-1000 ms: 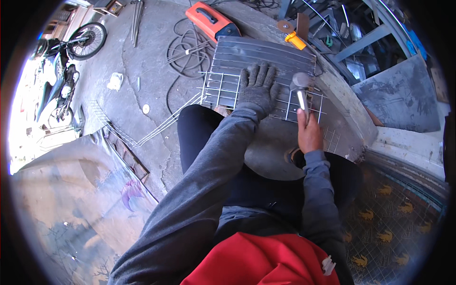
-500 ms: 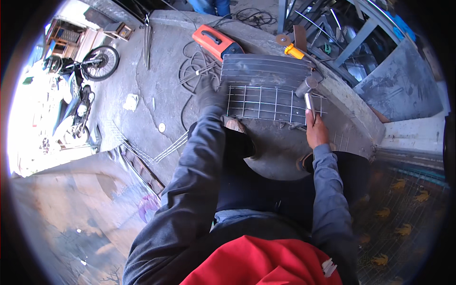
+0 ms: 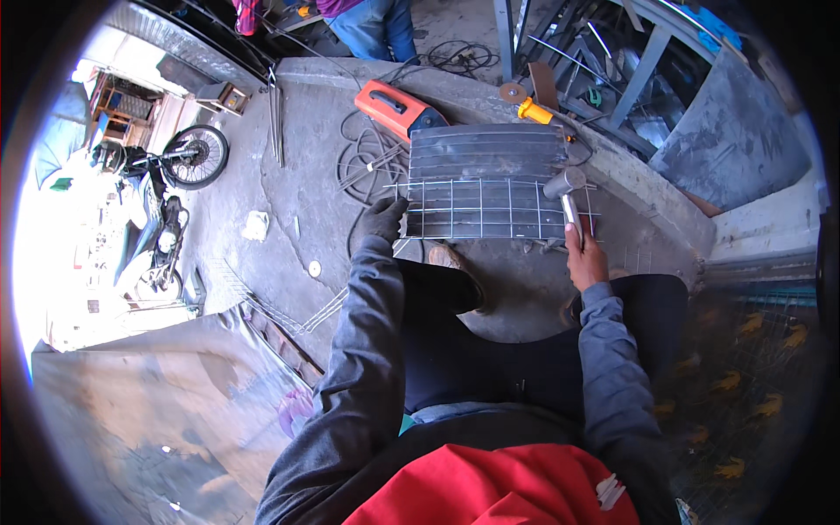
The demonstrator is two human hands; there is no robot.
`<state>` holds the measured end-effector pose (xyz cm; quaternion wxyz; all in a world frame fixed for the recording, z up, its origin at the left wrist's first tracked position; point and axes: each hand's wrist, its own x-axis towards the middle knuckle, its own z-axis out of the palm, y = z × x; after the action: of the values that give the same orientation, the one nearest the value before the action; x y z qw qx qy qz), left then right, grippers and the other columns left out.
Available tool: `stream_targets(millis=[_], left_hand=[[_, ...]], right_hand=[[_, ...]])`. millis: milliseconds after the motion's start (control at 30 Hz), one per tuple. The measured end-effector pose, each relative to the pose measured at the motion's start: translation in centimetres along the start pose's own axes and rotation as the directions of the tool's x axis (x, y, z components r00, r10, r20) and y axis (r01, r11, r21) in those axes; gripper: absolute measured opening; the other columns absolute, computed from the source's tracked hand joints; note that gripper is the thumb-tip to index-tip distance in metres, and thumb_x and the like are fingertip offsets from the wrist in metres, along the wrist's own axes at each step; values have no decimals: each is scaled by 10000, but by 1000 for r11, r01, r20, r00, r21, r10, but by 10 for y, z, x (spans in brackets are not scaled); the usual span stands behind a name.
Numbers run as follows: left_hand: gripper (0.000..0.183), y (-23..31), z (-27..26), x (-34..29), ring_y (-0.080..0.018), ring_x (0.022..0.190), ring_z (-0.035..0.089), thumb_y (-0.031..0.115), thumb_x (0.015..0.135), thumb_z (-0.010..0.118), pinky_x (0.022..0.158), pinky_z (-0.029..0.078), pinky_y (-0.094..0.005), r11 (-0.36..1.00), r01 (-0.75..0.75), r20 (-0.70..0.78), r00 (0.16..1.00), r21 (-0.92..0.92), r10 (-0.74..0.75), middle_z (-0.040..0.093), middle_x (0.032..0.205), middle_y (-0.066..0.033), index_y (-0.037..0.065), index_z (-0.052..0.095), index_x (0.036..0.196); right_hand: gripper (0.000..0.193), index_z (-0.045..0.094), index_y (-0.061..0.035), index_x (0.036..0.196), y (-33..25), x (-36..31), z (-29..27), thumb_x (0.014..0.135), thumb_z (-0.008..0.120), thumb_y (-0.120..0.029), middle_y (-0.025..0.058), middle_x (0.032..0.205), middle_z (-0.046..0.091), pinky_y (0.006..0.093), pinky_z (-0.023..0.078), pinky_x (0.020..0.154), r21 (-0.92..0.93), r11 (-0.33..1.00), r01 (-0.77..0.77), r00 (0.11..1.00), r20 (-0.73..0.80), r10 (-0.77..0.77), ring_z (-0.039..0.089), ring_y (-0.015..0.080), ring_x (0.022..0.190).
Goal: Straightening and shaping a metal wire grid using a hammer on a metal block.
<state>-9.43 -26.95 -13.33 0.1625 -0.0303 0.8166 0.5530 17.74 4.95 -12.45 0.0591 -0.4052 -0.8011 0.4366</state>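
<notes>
My right hand [image 3: 587,261] is bare and closed around the handle of a hammer [image 3: 564,184]. The hammer's head is over the right end of a wire mesh panel [image 3: 465,209]; whether it touches the wire I cannot tell. The mesh lies along the near part of a dark, ridged metal plate [image 3: 481,147], and its wire ends stick out past both sides. In a dark glove, my left hand [image 3: 382,219] is closed on the mesh's left end.
An orange machine with a black handle [image 3: 398,107] stands beyond the plate, beside coiled cable [image 3: 360,166]. A yellow angle grinder [image 3: 532,109] lies at the far right near a metal frame [image 3: 643,74]. A motorcycle [image 3: 157,206] is at left; a person in jeans [image 3: 376,26] stands behind.
My left hand has come onto the mesh's left end and closed there. The mesh has shifted left over the plate. My right hand still holds the hammer above the right end.
</notes>
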Motion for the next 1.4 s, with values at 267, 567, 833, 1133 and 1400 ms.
stream_targets(millis=[267, 567, 833, 1133, 1400], left_hand=[[278, 43, -7, -41, -80, 430, 450, 373, 888, 740, 398, 328, -254, 988, 71, 187, 981, -138, -45, 516, 579, 35, 107, 665, 864], [235, 44, -5, -42, -60, 376, 340, 323, 936, 686, 366, 213, -262, 933, 43, 30, 999, -356, -35, 418, 493, 57, 89, 695, 916], [238, 54, 2, -43, -64, 368, 324, 337, 957, 657, 365, 194, -261, 926, 6, 44, 999, -377, 12, 392, 482, 57, 105, 697, 924], [368, 57, 1, -44, -71, 394, 372, 415, 927, 686, 392, 241, -272, 927, 2, 62, 998, -376, 23, 474, 512, 26, 80, 664, 776], [399, 60, 11, -47, -80, 453, 407, 450, 889, 723, 436, 284, -264, 954, 126, 118, 988, -273, -97, 506, 573, 37, 86, 675, 735]], right_hand=[[514, 642, -42, 873, 3, -22, -13, 976, 543, -536, 73, 591, 571, 360, 451, 546, 361, 926, -113, 991, 113, 77, 588, 199, 540], [388, 630, -28, 880, -67, -70, -103, 963, 640, -407, 2, 614, 550, 255, 389, 505, 399, 870, 290, 956, -168, -241, 503, 66, 546], [367, 593, 8, 1046, -79, -148, -232, 1019, 541, -354, 23, 683, 518, 217, 368, 518, 303, 858, 416, 882, -365, -298, 462, 66, 572], [283, 689, -4, 1029, -46, -170, -204, 954, 676, -277, -15, 707, 569, 189, 370, 498, 236, 971, -45, 986, -148, 82, 473, 25, 570], [454, 670, -11, 970, -108, -48, -122, 918, 685, -462, 15, 666, 571, 278, 405, 511, 52, 982, 180, 979, 84, -183, 497, 95, 547]])
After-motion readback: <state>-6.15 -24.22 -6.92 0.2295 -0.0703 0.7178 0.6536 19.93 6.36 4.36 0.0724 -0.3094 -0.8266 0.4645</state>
